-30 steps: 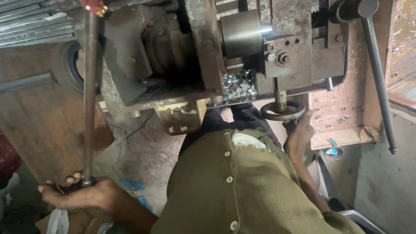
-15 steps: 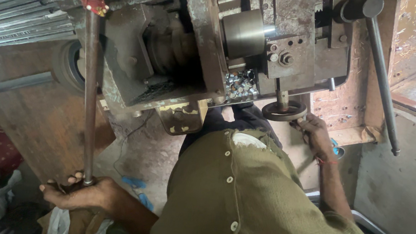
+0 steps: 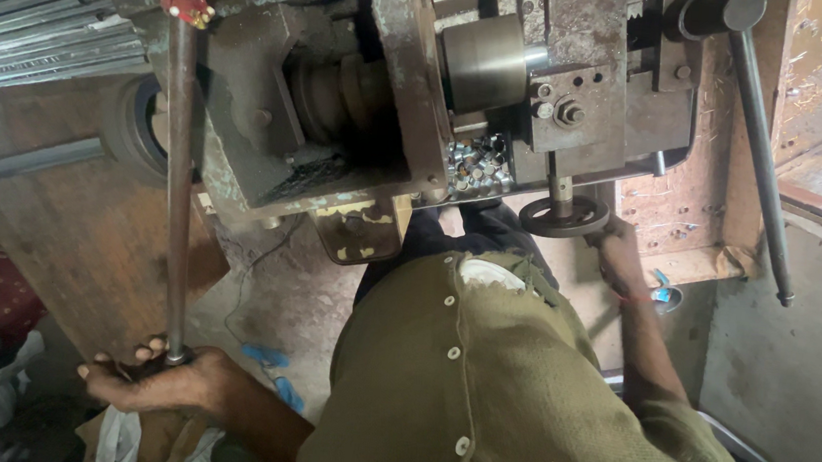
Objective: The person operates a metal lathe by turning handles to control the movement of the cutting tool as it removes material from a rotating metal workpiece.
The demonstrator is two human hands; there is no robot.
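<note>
Left hand (image 3: 160, 382) clenched around the lower end of a long steel lever rod (image 3: 175, 191), which rises to a red-wrapped top on the worn metal machine (image 3: 362, 108). Low grip likely gives leverage. Right hand (image 3: 617, 254) reaches up to the small handwheel (image 3: 561, 216), fingers at its rim (grip itself cannot be told). Olive shirt (image 3: 515, 399) fills the space between; open floor lies left of the rod.

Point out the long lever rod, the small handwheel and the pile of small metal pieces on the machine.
Long lever rod (image 3: 175, 191), head view: middle of its shaft.
Small handwheel (image 3: 563, 218), head view: front rim.
Pile of small metal pieces (image 3: 476, 162), head view: middle of the heap.
</note>
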